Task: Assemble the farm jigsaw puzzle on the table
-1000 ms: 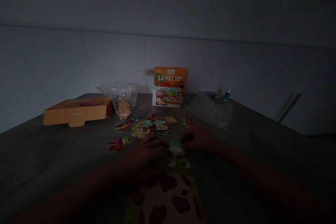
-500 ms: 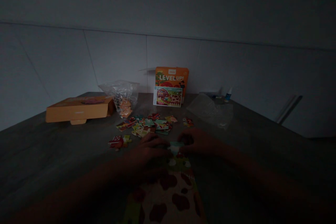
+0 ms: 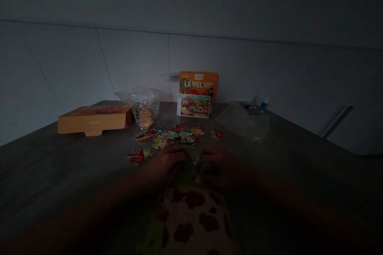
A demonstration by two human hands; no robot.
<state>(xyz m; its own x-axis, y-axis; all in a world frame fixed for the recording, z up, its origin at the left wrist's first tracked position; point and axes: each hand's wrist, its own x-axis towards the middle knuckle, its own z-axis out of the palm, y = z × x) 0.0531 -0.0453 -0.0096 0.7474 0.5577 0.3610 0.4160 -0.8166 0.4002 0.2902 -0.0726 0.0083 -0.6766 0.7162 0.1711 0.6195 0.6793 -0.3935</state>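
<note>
The partly joined jigsaw puzzle (image 3: 199,215), showing a pale cow hide with dark red patches, lies flat in front of me. Both hands meet at its far end. My left hand (image 3: 169,163) comes in from the left, fingers curled down over the edge pieces. From the other side, my right hand (image 3: 221,167) bends its fingers around the same spot. A small pale puzzle piece (image 3: 195,160) shows between the fingertips, mostly covered. Dim light hides the exact finger contact. Just beyond lies a pile of loose puzzle pieces (image 3: 172,137).
Joined red barn pieces (image 3: 139,155) lie left; another piece (image 3: 217,134) lies right. An orange box (image 3: 92,121) and a clear bag of pieces (image 3: 145,111) stand back left. A picture card (image 3: 194,106) leans on an orange LEVEL UP box (image 3: 199,81). A clear bag (image 3: 243,121) and small bottle (image 3: 264,105) are back right.
My two hands have drawn closer together over the puzzle's far end, covering the pale blue piece that showed more before. The view has shifted slightly.
</note>
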